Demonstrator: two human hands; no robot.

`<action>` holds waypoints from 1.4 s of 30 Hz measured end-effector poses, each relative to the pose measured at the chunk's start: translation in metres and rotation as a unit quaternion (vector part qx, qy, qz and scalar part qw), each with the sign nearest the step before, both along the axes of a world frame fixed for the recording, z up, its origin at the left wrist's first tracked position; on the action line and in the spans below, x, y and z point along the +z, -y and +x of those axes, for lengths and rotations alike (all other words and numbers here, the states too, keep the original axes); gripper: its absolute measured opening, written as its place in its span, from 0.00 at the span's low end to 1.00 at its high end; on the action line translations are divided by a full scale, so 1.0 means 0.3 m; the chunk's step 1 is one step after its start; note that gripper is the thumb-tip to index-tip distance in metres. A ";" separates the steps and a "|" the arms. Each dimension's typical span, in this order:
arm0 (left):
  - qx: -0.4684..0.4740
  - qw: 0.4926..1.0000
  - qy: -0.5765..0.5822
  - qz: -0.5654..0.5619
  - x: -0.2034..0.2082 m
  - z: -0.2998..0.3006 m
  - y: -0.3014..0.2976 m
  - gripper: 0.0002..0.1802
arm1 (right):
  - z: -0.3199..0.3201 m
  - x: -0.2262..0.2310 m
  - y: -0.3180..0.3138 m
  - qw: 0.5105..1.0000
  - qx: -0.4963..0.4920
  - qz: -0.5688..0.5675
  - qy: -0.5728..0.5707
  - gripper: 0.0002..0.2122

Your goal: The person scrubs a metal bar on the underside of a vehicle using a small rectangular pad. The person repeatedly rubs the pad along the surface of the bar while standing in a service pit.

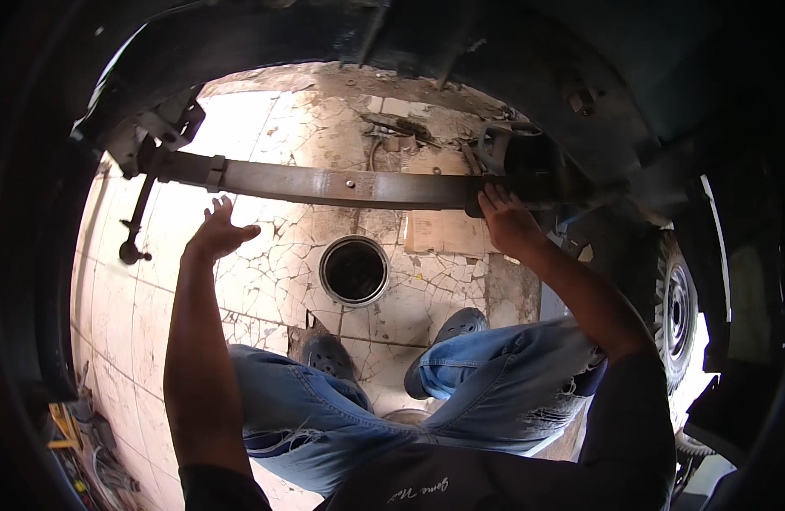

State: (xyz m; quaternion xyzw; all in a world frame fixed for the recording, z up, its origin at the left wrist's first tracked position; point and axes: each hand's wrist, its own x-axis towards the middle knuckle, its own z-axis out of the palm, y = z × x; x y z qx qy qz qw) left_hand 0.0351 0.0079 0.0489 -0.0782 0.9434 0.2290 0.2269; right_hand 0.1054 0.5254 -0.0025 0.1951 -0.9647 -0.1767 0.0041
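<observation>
Leaf spring (290, 180), one, steel-grey: set crosswise beneath a dark vehicle frame (495, 60), above the floor. Left hand (215, 234): spread, thumb out, fingertips just beside the spring's near edge; contact cannot be told. Right hand (509, 223): fingers laid on the spring's right part; thumb hidden, grip cannot be told. Round open container (356, 301), one: on cracked floor tiles (111, 289), between the forearms. Cardboard piece (444, 232), one: flat, beyond the container. Wheel (678, 307), one: at right.
</observation>
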 end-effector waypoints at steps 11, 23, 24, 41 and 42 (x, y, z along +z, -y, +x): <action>0.072 0.851 0.007 0.519 0.271 0.363 -0.399 0.31 | 0.041 0.391 0.454 0.650 -0.106 -0.695 0.288 0.18; 0.221 0.754 -0.215 0.580 0.089 0.219 -0.229 0.19 | 0.071 0.456 0.527 0.764 -0.051 -0.598 0.236 0.20; 0.231 0.842 -0.284 0.397 0.066 0.159 -0.167 0.16 | 0.055 0.448 0.490 0.793 -0.054 -0.564 0.223 0.22; -0.025 0.902 -0.432 -0.007 -0.151 -0.161 -0.139 0.24 | 0.028 0.418 0.331 0.793 -0.092 -0.553 0.239 0.32; -0.029 0.859 -0.511 -0.007 -0.110 -0.185 -0.143 0.21 | 0.032 0.418 0.332 0.790 -0.087 -0.557 0.242 0.32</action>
